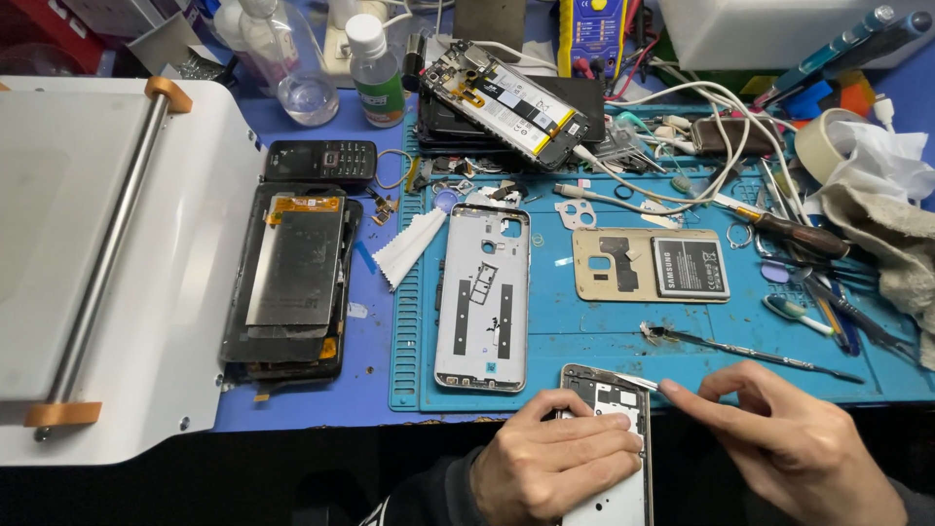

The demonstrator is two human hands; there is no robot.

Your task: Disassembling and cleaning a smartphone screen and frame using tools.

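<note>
My left hand (553,458) grips an opened phone frame (606,394) at the near edge of the blue work mat (584,336). Its fingers wrap over the frame's middle. My right hand (791,446) pinches thin metal tweezers (638,382), whose tip touches the frame's upper right corner. A silver back cover (484,297) lies on the mat just above my left hand. A beige cover holding a grey battery (651,265) lies to its right.
A white machine (127,263) with a roller bar fills the left. Stacked phone screens (292,278) lie beside it. A metal spudger (750,351), screwdrivers, cables, bottles (375,73), a tape roll (823,141) and a rag (891,214) crowd the back and right.
</note>
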